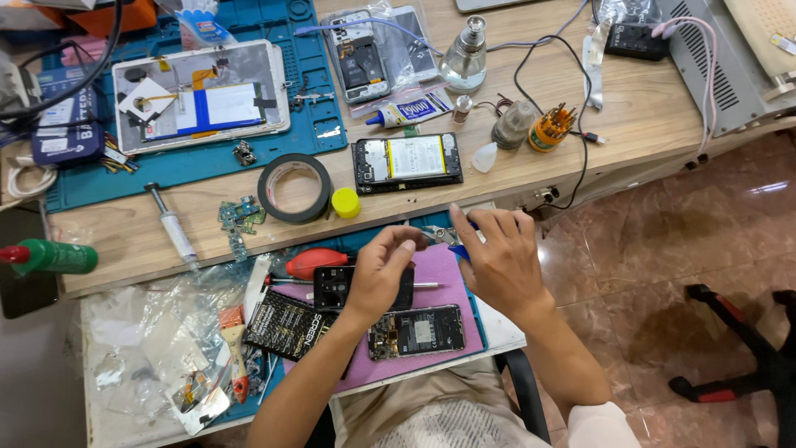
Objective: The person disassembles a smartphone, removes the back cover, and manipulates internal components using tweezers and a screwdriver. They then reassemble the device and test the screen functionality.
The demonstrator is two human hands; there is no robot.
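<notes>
Two hands meet at lower centre of the frame: the left hand (383, 270) is curled, fingertips pinching something too small to make out, while the right hand (497, 253) closes around a blue-handled tool (456, 242) held over the purple mat (444, 270). Just below lies an opened phone (417, 332), near the mat's front edge. A slip could likely gouge its exposed board or flick a small part off onto the tiled floor (663, 249). Free room is scant: a black phone (336, 288) and red blower (317, 261) crowd the left; right of the mat the bench (497, 328) ends.

Small metal-tipped pliers (445, 236) with blue handles, held above purple mat, opened phone (417, 330) lying flat below
</notes>
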